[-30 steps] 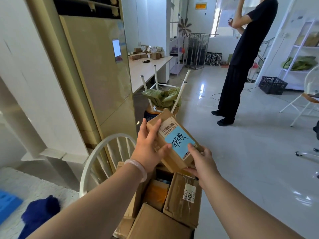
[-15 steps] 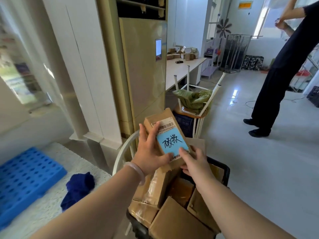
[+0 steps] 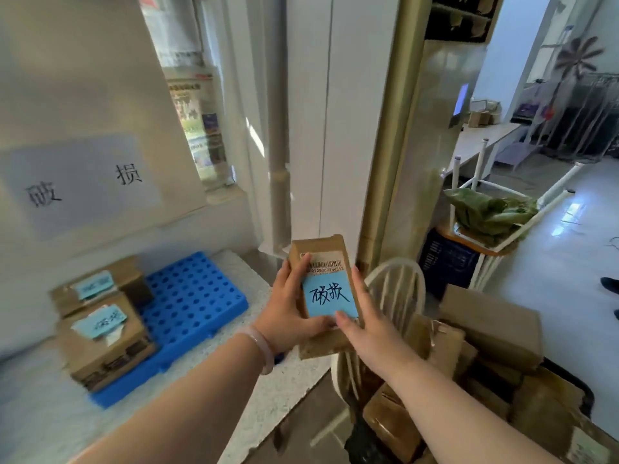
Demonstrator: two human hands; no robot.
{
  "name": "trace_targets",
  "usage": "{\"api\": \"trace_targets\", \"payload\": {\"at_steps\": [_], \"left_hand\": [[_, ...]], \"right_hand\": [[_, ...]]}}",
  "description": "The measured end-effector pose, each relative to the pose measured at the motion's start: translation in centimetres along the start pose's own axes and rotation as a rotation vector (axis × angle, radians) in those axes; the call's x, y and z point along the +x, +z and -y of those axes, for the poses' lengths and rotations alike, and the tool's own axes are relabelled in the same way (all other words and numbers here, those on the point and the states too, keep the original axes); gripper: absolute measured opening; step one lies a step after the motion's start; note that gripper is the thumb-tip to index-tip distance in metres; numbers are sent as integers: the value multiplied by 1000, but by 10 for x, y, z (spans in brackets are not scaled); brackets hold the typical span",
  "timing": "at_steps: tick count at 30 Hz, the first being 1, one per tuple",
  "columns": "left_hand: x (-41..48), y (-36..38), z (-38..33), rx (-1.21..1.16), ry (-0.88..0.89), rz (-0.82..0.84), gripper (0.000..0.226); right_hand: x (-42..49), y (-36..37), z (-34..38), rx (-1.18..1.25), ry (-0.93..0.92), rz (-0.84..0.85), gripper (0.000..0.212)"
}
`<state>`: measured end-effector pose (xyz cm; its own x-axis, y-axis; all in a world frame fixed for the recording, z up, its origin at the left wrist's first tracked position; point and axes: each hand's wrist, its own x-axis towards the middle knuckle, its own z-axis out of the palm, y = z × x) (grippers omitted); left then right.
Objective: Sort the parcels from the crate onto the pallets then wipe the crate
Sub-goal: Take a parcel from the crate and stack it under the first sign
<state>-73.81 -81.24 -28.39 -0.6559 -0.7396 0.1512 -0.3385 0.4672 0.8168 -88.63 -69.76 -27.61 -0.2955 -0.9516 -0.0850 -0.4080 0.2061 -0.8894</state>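
Turning left from the crate [image 3: 581, 391], the person has swung the parcel [image 3: 330, 293] clear of it and toward the blue pallet [image 3: 194, 296]. The pallet now fills the near left, with two labelled parcels [image 3: 100, 339] on it. A printed wall sign [image 3: 83, 182] has come into sight above. The right hand [image 3: 365, 326] has moved from the parcel's lower edge to its right side. Only the bystander's shoes [image 3: 609, 284] remain, far right.

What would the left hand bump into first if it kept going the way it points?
The left hand grips the parcel, so that comes first. Beyond it the line seems to reach the white wall, though depth is unclear.
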Motion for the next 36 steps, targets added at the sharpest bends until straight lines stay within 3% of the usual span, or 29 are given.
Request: {"api": "trace_targets", "payload": {"at_steps": [11,17,26,31,36], "left_hand": [[-82,-154,115,6,-223,-184,109],[-116,-204,161,-25,-321,-353,103],[-115,-222,185,-91,-392,-300,112],[-86,-228,203,-32,-435,-306,99],[-50,-226,225,-23,-523,-324,101]], "right_hand": [[68,182,73,-8,-88,225,67],[87,262,97,49,-83,266,68],[129,294,108,1,-12,307,67],[167,301,103,-43,12,312,66],[218,304,96,-58,29,358,64]]}}
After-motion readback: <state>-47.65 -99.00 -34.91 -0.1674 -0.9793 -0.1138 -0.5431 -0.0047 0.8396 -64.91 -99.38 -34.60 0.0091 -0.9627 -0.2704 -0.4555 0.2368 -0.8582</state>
